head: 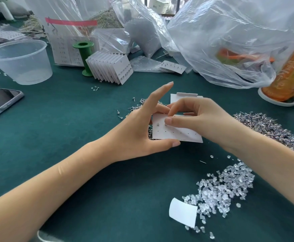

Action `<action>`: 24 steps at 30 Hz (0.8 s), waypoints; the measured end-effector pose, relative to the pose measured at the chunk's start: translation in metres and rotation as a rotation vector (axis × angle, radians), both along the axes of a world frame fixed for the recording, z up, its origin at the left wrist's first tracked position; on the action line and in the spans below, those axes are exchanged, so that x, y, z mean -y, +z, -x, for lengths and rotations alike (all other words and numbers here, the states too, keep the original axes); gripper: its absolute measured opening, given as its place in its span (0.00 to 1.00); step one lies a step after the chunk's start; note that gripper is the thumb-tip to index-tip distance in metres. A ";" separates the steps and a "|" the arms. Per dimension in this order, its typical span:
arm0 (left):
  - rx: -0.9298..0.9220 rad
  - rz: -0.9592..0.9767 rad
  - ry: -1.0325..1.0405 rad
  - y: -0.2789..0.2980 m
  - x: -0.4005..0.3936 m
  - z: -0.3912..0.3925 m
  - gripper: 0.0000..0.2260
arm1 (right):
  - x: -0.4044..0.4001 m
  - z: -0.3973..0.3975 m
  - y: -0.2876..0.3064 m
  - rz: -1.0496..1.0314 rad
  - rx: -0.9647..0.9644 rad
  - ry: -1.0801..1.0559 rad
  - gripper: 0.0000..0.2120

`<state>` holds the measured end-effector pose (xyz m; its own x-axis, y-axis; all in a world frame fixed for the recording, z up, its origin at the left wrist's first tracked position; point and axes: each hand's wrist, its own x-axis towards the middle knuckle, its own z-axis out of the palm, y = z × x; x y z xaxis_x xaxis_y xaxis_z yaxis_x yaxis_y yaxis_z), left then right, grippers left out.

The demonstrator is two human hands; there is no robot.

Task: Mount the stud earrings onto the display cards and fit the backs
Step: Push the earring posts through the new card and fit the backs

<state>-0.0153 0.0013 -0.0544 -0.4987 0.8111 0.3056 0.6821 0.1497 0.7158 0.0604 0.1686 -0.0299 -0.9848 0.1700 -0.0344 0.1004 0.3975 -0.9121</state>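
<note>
Main risk, as I judge it: the stud under the right thumb could go in crooked or miss its hole, bending the post or tearing the card (177, 135), since the card was held up off the worktop (73, 137) w/ support mostly at its left edge. It could flex or slip as the thumb pushed. The 1st stud (157, 125), already seated in the top row left of the thumb, had no back I could see, so it might drop out if the card tipped. The backs (224, 187) lay in a loose clear heap near-right of the card, easy to scatter w/ the right forearm, which passed just beside them.

Left hand (142, 130): palm turned inward, thumb under the card's lower edge, other fingers behind the card's left side, index sticking up straight and free. It pinched the card.

Right hand (195, 117): came over from the right, fingers curled above the card's top edge, thumb tip pressed on the face at the 2nd hole. Prob. pinching a stud there, but the stud itself was hidden; can't tell for sure.

Card had 2 rows of holes, nearly all empty. Loose studs (268, 126) piled right of the card, more behind it. Done cards (111, 69) were fanned well beyond it, by a green spool (84, 55).
</note>
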 end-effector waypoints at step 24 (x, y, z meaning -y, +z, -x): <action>-0.074 0.018 -0.079 0.020 -0.031 -0.043 0.45 | -0.026 -0.045 0.017 -0.115 0.095 0.017 0.20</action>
<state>0.0278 0.0318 -0.0343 -0.4098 0.8527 0.3240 0.7429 0.1059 0.6609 0.1055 0.1946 -0.0133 -0.9809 0.1617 -0.1084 0.1763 0.5016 -0.8470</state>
